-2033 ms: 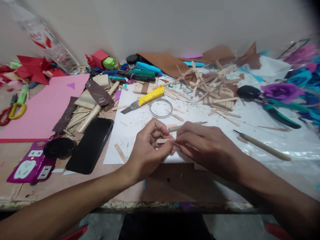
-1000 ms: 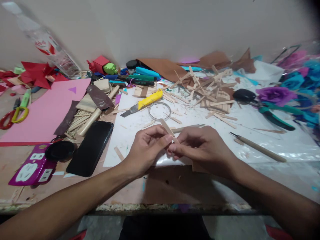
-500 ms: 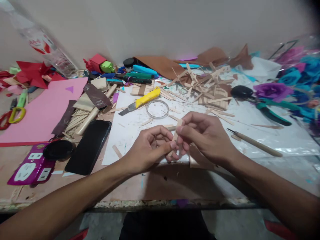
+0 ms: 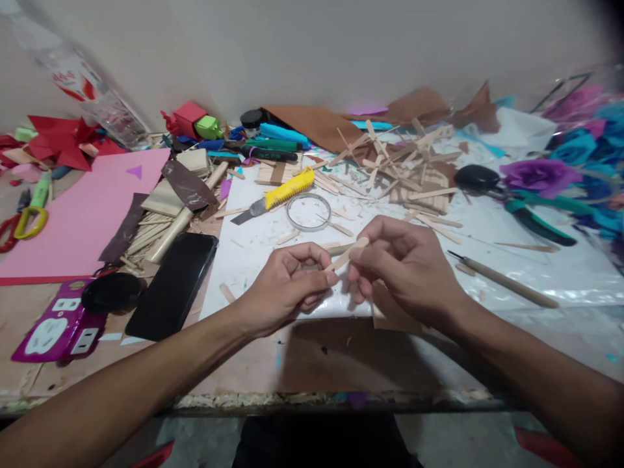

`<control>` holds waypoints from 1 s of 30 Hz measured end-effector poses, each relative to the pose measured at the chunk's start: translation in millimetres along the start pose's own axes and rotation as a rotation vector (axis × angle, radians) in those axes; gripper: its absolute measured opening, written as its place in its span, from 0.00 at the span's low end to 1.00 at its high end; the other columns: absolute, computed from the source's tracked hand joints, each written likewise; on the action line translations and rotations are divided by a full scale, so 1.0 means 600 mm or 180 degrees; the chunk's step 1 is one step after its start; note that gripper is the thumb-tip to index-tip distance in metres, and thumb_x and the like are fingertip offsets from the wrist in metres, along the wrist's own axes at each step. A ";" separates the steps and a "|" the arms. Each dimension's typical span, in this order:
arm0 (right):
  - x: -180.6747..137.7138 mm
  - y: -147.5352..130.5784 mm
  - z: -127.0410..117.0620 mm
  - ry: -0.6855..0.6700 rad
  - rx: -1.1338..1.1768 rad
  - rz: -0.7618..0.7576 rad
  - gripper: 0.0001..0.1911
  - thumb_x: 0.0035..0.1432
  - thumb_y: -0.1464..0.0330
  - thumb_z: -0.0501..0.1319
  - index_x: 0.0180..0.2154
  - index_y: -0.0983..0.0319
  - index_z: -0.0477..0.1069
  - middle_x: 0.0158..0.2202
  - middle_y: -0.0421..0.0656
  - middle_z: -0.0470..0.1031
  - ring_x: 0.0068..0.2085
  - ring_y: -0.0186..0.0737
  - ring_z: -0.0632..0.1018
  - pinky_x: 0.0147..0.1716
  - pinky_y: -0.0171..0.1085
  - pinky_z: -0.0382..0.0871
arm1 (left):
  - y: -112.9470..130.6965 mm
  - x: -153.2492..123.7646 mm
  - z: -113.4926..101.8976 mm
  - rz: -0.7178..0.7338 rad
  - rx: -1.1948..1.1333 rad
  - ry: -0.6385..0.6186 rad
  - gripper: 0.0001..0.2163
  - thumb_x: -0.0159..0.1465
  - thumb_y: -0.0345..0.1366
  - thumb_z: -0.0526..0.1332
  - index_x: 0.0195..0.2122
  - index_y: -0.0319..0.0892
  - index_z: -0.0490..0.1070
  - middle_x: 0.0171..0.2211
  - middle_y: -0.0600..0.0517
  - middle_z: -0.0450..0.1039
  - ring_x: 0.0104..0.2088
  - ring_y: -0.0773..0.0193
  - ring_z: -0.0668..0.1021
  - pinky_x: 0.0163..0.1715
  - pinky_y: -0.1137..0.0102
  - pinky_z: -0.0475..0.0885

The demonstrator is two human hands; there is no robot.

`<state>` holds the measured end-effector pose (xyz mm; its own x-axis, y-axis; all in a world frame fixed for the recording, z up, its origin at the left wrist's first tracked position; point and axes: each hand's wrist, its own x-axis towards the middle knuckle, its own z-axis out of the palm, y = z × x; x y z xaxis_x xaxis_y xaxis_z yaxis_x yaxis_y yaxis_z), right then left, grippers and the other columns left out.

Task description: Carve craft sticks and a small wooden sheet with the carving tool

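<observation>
My left hand (image 4: 287, 283) and my right hand (image 4: 404, 266) meet above the near edge of a white sheet (image 4: 258, 244). Both pinch one short wooden craft stick (image 4: 347, 255), which slants up to the right between the fingertips. The left thumb and forefinger grip its lower end; the right fingers curl round its upper end. A brown paper piece (image 4: 385, 312) lies under the right hand.
A yellow utility knife (image 4: 280, 195), a clear ring (image 4: 308, 212) and a heap of wooden sticks (image 4: 404, 169) lie behind the hands. A black phone (image 4: 173, 285) and purple power strip (image 4: 53, 328) sit left. Green pliers (image 4: 531, 218) and a wooden-handled tool (image 4: 504, 281) lie right.
The stick has turned in my fingers, from flat two seconds ago, through tilted up-left and nearly upright, to slanting up-right now. Both hands stayed over the sheet's near edge.
</observation>
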<state>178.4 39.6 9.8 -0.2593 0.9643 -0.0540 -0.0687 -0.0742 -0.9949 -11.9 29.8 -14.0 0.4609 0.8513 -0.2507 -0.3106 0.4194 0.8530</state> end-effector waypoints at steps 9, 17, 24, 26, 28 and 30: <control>-0.004 0.016 -0.006 0.0463 -0.1337 -0.1081 0.07 0.62 0.71 0.66 0.41 0.59 0.70 0.27 0.35 0.70 0.22 0.32 0.72 0.19 0.33 0.67 | 0.000 0.003 -0.003 -0.0090 -0.0115 -0.0154 0.14 0.60 0.36 0.75 0.34 0.40 0.69 0.23 0.59 0.63 0.18 0.79 0.58 0.17 0.79 0.50; -0.018 0.018 -0.004 0.0256 -0.3029 -0.2601 0.10 0.67 0.76 0.60 0.40 0.60 0.79 0.34 0.44 0.77 0.34 0.36 0.78 0.31 0.35 0.72 | -0.007 0.005 0.002 0.0095 -0.0031 -0.0085 0.14 0.61 0.39 0.74 0.35 0.41 0.69 0.19 0.62 0.58 0.17 0.78 0.57 0.16 0.79 0.48; -0.024 0.032 0.007 0.0162 -0.3286 -0.2601 0.09 0.65 0.76 0.61 0.41 0.61 0.79 0.42 0.47 0.83 0.38 0.39 0.83 0.34 0.35 0.76 | -0.013 0.010 0.013 0.0221 -0.0166 0.0319 0.16 0.60 0.40 0.75 0.35 0.42 0.67 0.18 0.63 0.56 0.16 0.78 0.56 0.16 0.79 0.48; -0.025 0.035 0.010 0.0275 -0.3228 -0.2601 0.10 0.64 0.77 0.61 0.43 0.61 0.79 0.42 0.47 0.83 0.39 0.41 0.83 0.37 0.36 0.78 | -0.014 0.011 0.014 0.0257 -0.0156 0.0327 0.16 0.61 0.40 0.74 0.35 0.43 0.66 0.17 0.63 0.56 0.16 0.78 0.56 0.16 0.79 0.48; -0.025 0.037 0.012 0.0349 -0.3137 -0.2616 0.10 0.64 0.77 0.61 0.43 0.61 0.78 0.41 0.47 0.83 0.40 0.41 0.83 0.38 0.37 0.79 | -0.016 0.010 0.013 0.0303 -0.0119 0.0299 0.15 0.62 0.41 0.73 0.35 0.43 0.67 0.17 0.63 0.55 0.16 0.77 0.57 0.16 0.79 0.49; -0.025 0.037 0.013 0.0313 -0.3017 -0.2675 0.10 0.64 0.78 0.61 0.43 0.62 0.78 0.41 0.48 0.82 0.39 0.41 0.83 0.38 0.37 0.80 | -0.017 0.010 0.012 0.0330 -0.0074 0.0276 0.15 0.63 0.42 0.73 0.35 0.43 0.67 0.17 0.63 0.56 0.16 0.77 0.57 0.16 0.79 0.49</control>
<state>173.1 21.5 -10.7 -0.3955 0.6436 0.6553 0.5475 0.7380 -0.3944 0.1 28.5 -20.7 0.3519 0.9141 -0.2012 -0.3724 0.3340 0.8659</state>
